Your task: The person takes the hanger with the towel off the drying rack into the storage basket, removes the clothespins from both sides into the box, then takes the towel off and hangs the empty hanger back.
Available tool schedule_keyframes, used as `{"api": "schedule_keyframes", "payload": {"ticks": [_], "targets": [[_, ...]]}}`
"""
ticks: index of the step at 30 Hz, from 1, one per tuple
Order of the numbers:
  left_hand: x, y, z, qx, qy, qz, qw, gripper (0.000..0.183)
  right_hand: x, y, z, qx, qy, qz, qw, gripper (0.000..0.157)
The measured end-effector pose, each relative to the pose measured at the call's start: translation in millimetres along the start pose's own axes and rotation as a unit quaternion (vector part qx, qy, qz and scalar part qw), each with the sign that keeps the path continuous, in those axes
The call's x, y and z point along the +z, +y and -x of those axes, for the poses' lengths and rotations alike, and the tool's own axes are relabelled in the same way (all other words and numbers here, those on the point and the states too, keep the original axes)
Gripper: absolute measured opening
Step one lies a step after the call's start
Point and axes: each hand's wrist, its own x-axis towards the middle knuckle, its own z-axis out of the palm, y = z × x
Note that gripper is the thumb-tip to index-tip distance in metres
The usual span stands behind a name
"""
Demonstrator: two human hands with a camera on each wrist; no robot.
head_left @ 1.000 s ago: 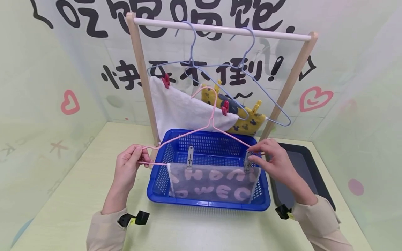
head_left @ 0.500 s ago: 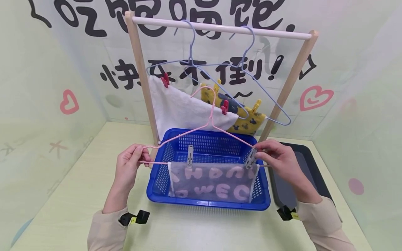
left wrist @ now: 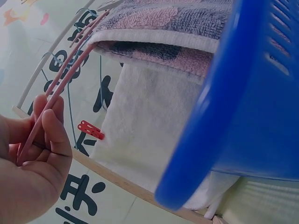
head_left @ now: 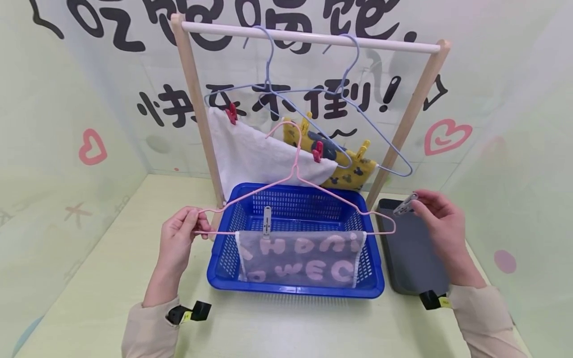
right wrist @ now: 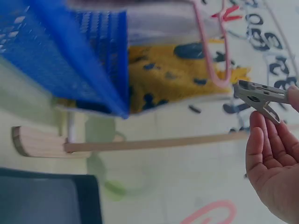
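My left hand (head_left: 178,233) grips the left end of a pink hanger (head_left: 329,192); in the left wrist view its fingers curl round the pink wire. Over the hanger's lower bar hangs a grey towel (head_left: 301,258) with pink letters. A grey clothespin (head_left: 266,222) stands on the towel's top edge near the left, and no clip sits on the right part of that edge. To the right of the hanger, apart from it, my right hand (head_left: 443,228) pinches a second clothespin (right wrist: 261,95) between thumb and fingers.
A blue basket (head_left: 295,291) stands below the towel. Behind it, a wooden rack (head_left: 313,37) holds two blue hangers with a white towel (head_left: 250,154) and a yellow towel (head_left: 346,175), clipped with red and yellow pins. A dark grey tray (head_left: 412,253) lies right of the basket.
My right hand has taken the clothespin off the towel's right side and moved right with it, over the tray. The left hand still holds the hanger in nearly the same place.
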Motion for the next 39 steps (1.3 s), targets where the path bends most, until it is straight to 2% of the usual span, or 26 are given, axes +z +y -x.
{"api": "schedule_keyframes", "payload": {"ticks": [4, 7, 9, 11, 12, 14, 17, 20, 25, 31, 35, 39], "targets": [[-0.5, -1.0, -0.4, 0.002, -0.001, 0.002, 1.0, 0.026, -13.7, 18, -3, 0.013, 0.02, 0.005, 1.0, 0.019], [-0.3, -1.6, -0.8, 0.005, -0.002, 0.004, 1.0, 0.026, -21.0, 30, -5, 0.033, 0.026, 0.067, 0.997, 0.016], [-0.3, -2.0, -0.8, 0.005, -0.001, 0.005, 1.0, 0.026, -24.9, 37, -7, 0.054, 0.022, 0.129, 0.99, 0.017], [-0.6, -1.6, -0.9, 0.005, -0.001, 0.006, 1.0, 0.026, -27.2, 44, -10, 0.081, 0.011, 0.195, 0.977, 0.026], [-0.7, -1.5, -1.0, 0.005, -0.001, 0.007, 1.0, 0.026, -28.4, 48, -11, 0.094, 0.002, 0.235, 0.968, 0.031], [-1.0, -1.3, -1.1, 0.004, -0.001, 0.008, 1.0, 0.026, -31.0, 55, -13, 0.117, -0.025, 0.304, 0.945, 0.041], [-1.0, -1.1, -1.2, 0.004, -0.002, 0.009, 1.0, 0.026, -33.5, 66, -17, 0.141, -0.074, 0.385, 0.909, 0.042], [-1.1, -0.8, -1.1, 0.002, -0.002, 0.005, 1.0, 0.026, -33.6, 77, -21, 0.155, -0.121, 0.428, 0.882, 0.036], [-0.6, -1.1, -0.8, -0.001, -0.001, 0.002, 1.0, 0.025, -31.0, 92, -22, 0.189, -0.176, 0.463, 0.848, 0.026], [-0.6, -1.3, -0.5, 0.001, 0.0, 0.003, 1.0, 0.025, -25.5, 103, -20, 0.219, -0.188, 0.498, 0.817, 0.025], [-0.1, -0.8, 0.3, 0.002, 0.002, 0.0, 1.0, 0.025, -22.8, 107, -19, 0.219, -0.183, 0.518, 0.807, 0.03], [1.2, -1.0, 0.7, 0.0, 0.0, 0.004, 1.0, 0.025, -22.6, 111, -18, 0.216, -0.185, 0.528, 0.8, 0.034]]}}
